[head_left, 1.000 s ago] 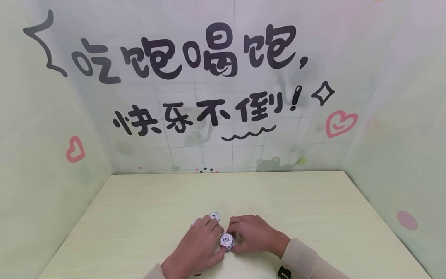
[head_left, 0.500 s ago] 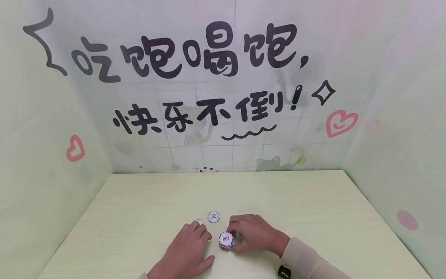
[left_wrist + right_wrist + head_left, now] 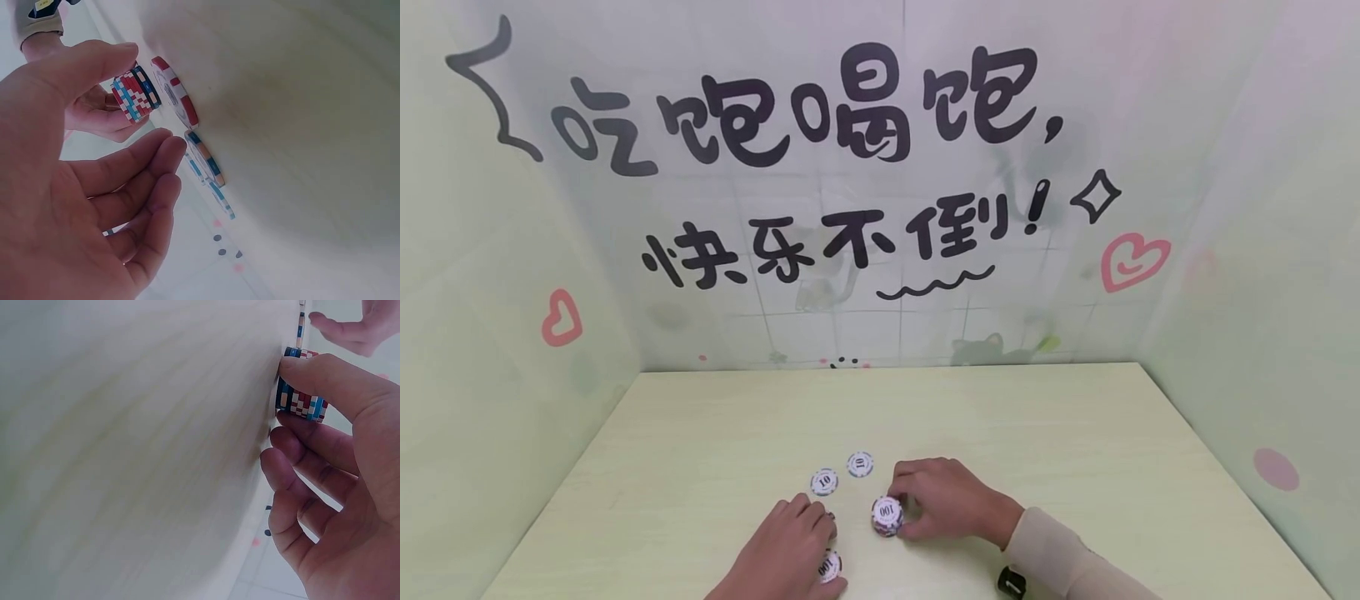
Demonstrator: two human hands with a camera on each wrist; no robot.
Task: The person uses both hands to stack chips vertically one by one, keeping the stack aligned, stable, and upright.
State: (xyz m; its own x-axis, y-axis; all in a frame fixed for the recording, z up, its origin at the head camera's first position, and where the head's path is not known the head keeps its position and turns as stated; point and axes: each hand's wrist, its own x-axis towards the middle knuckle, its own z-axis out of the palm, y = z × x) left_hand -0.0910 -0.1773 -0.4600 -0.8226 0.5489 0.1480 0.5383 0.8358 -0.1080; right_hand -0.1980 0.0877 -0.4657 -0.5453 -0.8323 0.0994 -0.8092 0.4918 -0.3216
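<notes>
the right grip (image 3: pixel 953 504) pinches a chip stack (image 3: pixel 887 514), well off the desk (image 3: pixel 1037 425)'s far edge; the left grip (image 3: pixel 792 542) gapes empty beside loose chips (image 3: pixel 824 481)

open tabletop (image 3: pixel 1015 417) beyond two loose chips (image 3: pixel 824 482) (image 3: pixel 860 464), gap between hands (image 3: pixel 786 542) (image 3: pixel 946 502), chip stack (image 3: pixel 887 515) blocking its right side

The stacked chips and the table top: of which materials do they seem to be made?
Stacked chips: probably plastic or clay composite, smooth, with crisp coloured edge blocks. Table top: perhaps wood or wood-look laminate, matte, with faint grain streaks.
</notes>
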